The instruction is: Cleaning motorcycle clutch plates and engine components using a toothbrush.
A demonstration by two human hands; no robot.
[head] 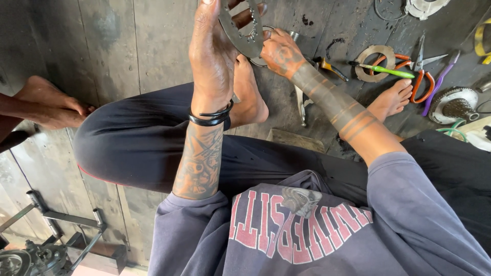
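Nearest the camera, a blue-grey sweatshirt [307, 230] with red letters is seen, with the sleeves pushed up. Dark trousers [143, 138] are worn, and one knee is bent up on the left. A black band [210, 118] is worn on the left wrist.

A flat round metal disc [240, 28] with small holes is held up in the left hand [212, 56]. The grip of that hand is closed on the disc's edge, with the thumb at the front. The disc is kept in the air, above a bare foot [250, 94]. The right hand [280, 52] is placed just beside the disc, lower down. Its fingers are curled near another round metal part [260, 60] under the disc; whether that part is pinched cannot be told.

Further off, on the dark wooden floor [128, 46], pliers [303, 105] are laid near the right arm. Beyond the other bare foot [391, 99], a metal ring [376, 61], a green pen-like tool [386, 70], orange-handled scissors [422, 76] and a purple-handled tool [440, 82] are laid close together. A toothed metal part [452, 105] is seen at the right. Another person's bare foot [46, 99] is rested on the floor at far left.
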